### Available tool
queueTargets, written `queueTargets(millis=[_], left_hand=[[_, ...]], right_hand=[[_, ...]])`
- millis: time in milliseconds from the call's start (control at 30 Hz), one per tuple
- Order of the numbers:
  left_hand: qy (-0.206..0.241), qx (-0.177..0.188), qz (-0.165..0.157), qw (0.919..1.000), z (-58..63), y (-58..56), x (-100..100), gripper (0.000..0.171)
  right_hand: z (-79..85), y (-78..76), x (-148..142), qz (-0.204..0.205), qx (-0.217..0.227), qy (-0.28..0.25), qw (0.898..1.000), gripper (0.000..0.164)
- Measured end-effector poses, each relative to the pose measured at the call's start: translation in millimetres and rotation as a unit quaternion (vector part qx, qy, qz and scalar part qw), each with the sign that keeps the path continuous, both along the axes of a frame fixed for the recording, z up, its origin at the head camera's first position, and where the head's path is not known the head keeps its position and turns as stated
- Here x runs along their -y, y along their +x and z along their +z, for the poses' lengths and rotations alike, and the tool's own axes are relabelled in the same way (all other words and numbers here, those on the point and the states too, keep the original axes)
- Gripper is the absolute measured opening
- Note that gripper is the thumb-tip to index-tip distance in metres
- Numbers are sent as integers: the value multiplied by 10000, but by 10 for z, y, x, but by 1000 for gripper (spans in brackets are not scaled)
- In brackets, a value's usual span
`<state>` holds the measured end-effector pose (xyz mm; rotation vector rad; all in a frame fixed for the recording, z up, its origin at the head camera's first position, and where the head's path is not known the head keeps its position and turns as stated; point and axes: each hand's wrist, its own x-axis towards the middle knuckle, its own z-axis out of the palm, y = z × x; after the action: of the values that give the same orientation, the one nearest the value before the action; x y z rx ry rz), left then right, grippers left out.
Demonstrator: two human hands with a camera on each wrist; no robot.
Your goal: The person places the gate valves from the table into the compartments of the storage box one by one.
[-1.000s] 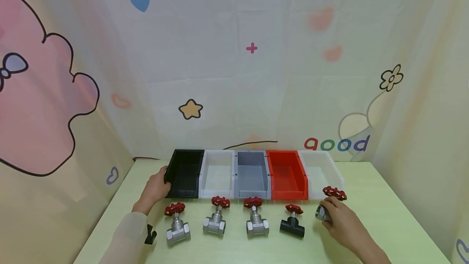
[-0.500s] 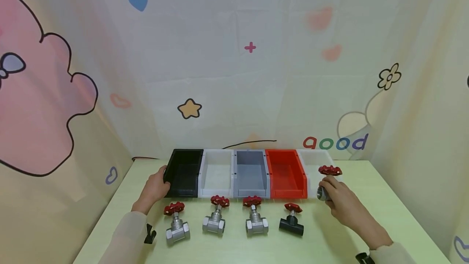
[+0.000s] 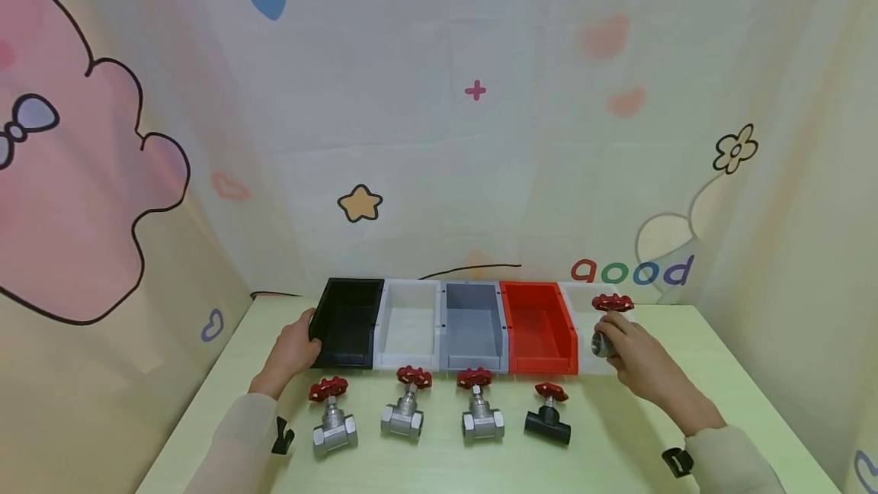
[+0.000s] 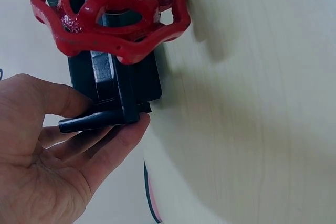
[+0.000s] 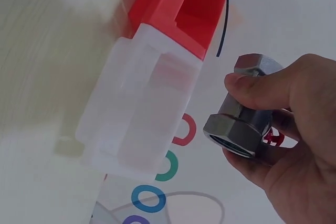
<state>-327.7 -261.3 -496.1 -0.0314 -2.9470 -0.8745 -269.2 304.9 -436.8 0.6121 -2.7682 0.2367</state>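
Note:
My left hand (image 3: pixel 289 351) grips the side wall of the black bin (image 3: pixel 346 330) at the row's left end. In the left wrist view, thumb and fingers (image 4: pixel 113 150) pinch that wall from both sides. My right hand (image 3: pixel 645 360) holds a silver gate valve (image 5: pixel 236 124) by its metal body, with its red handwheel (image 3: pixel 613 303) upward. In the head view the valve overlaps the translucent white bin (image 3: pixel 583 360) at the row's right end. The right wrist view shows the valve apart from this bin, thumb (image 5: pixel 254 90) across its body.
Between the end bins stand a white bin (image 3: pixel 406 363), a grey bin (image 3: pixel 473 363) and a red bin (image 3: pixel 542 366). In front lie three silver valves, the left (image 3: pixel 334 431), middle (image 3: pixel 402 420) and right (image 3: pixel 482 424), plus a black-bodied valve (image 3: pixel 546 425). A printed curtain (image 3: pixel 411 136) hangs behind.
My right hand has lifted the gate valve from above the table's front area up and forward to the right-hand white bin. The left hand keeps its hold on the black bin.

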Motion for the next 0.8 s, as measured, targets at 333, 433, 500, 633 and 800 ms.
queueTargets(millis=[333, 433, 500, 633, 800], left_hand=[[-34, -74, 30, 10000, -25, -10, -2, 65], [-46, -94, 26, 9999, -20, -7, -2, 64], [-55, -89, 26, 9999, -20, -4, -3, 64], [-59, -71, 19, 10000, -20, 4, -4, 64], [-56, -123, 9, 9999, -19, 10, -2, 64]], right_hand=[[-86, -169, -106, 23, 97, 73, 9999, 53], [-124, -217, -135, 2, 168, 73, 9998, 54], [-147, -244, -150, 7, 185, 65, 9998, 54], [-185, -283, -172, 27, 220, 79, 9997, 53], [-219, -344, -195, 85, 209, 139, 9996, 52]])
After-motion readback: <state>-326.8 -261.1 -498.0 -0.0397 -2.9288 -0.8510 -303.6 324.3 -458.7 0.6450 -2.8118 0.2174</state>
